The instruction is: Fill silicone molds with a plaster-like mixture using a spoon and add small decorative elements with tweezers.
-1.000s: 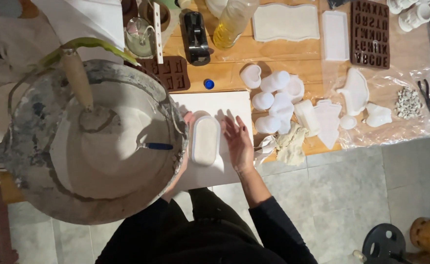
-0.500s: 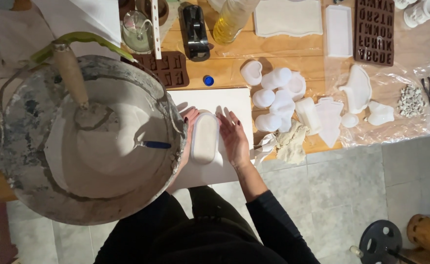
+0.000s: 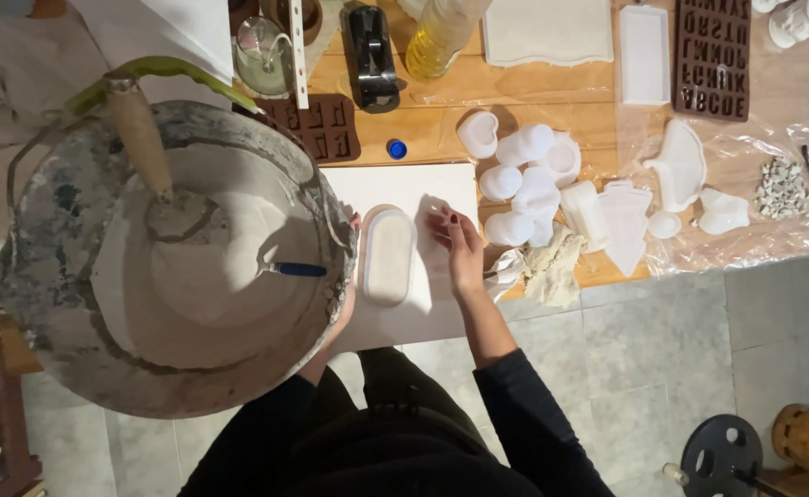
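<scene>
right hand [image 3: 459, 247] rests flat, released, beside the oval mould [image 3: 387, 255]; left hand mostly hidden.

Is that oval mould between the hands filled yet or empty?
Filled. The oval mould lies flat on the white board, and pale mix sits level inside its rim. The right hand rests beside it.

Wooden table [image 3: 441, 120]: white board [image 3: 423, 313], plastic sheet [image 3: 791, 110], brown moulds [image 3: 712, 55].
</scene>
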